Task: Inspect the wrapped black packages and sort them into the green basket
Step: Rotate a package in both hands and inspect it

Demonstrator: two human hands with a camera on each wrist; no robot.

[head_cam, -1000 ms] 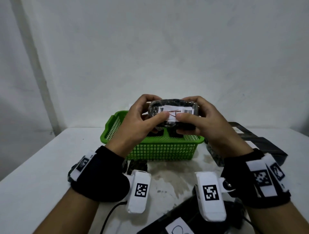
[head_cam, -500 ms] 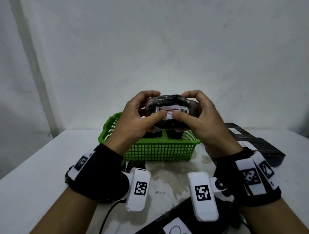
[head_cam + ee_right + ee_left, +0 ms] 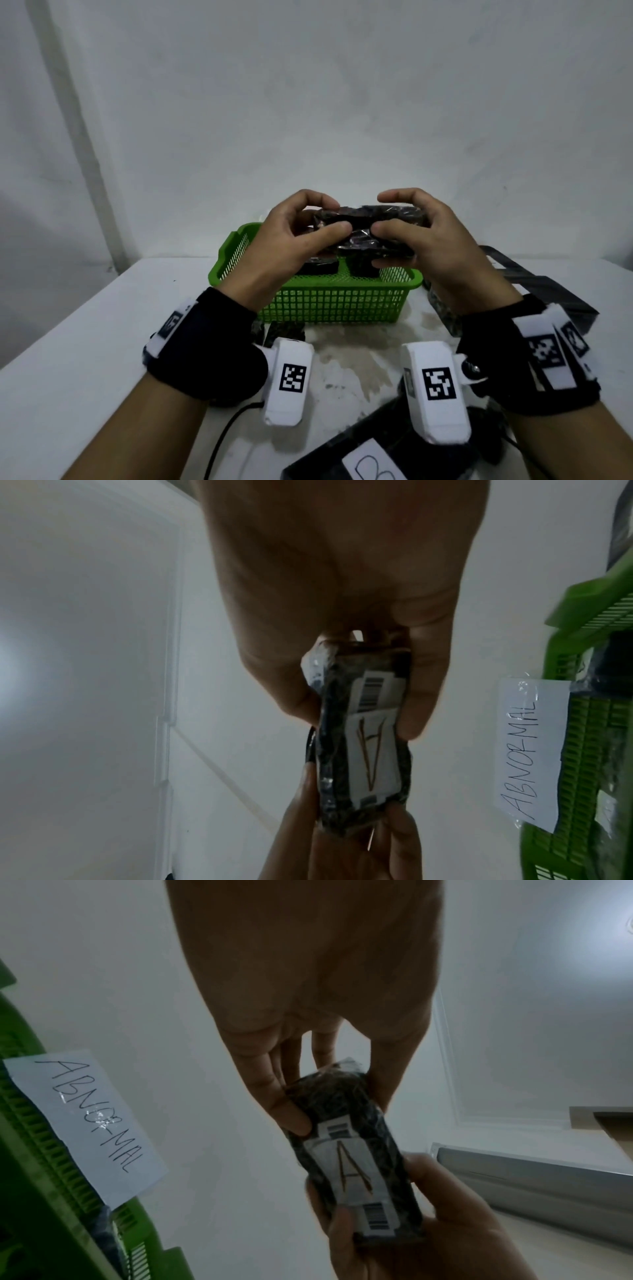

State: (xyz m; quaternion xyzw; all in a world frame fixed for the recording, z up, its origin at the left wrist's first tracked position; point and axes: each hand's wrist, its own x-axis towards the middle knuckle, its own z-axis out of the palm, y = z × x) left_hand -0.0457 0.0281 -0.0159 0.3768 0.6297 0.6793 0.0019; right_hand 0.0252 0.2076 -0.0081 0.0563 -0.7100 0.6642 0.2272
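One white table (image 3: 85,359) under everything, white wall behind it. My green basket (image 3: 335,303) sits at the middle of the table, mesh sides, at least two black packages (image 3: 317,267) inside; a paper sign reading "ABNORMAL" (image 3: 92,1123) is taped to its far wall, seen from both wrist views. Right of the basket, more dark wrapped packages (image 3: 548,291) lie on the table; one with a white label (image 3: 373,462) is at the near edge. My left hand (image 3: 287,246) and my right hand (image 3: 435,250) are both raised over the basket, each pinching one end of the same wrapped black package (image 3: 370,229), thumbs on the near side, fingers curled over the far side. Package is held level, long axis left-right, above the basket and clear of it. Its white label (image 3: 352,1172) faces away from me: a hand-drawn "A" in the middle, barcodes at both ends. Wrap is glossy and crinkled.
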